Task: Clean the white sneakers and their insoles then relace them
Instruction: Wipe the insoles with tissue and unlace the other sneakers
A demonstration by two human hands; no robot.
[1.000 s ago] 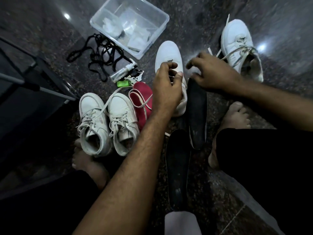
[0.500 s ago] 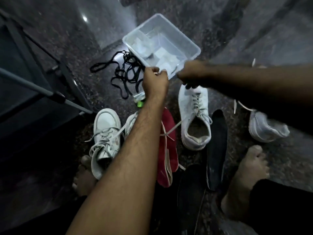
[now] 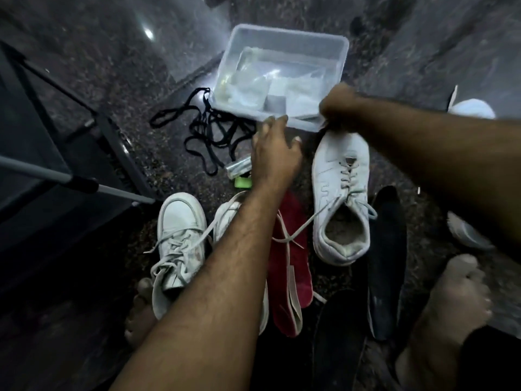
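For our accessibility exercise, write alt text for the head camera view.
A person's left hand and right hand reach toward a clear plastic tub on a dark floor, above white sneakers, red and black insoles, and black laces.

A home floor, it seems: dark speckled polished stone floor (image 3: 118,88) with bare feet on it, worn white sneakers and a clear plastic tub (image 3: 337,56) set directly down.

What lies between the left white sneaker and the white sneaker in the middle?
In the head view, the left forearm and a red insole lie between them.
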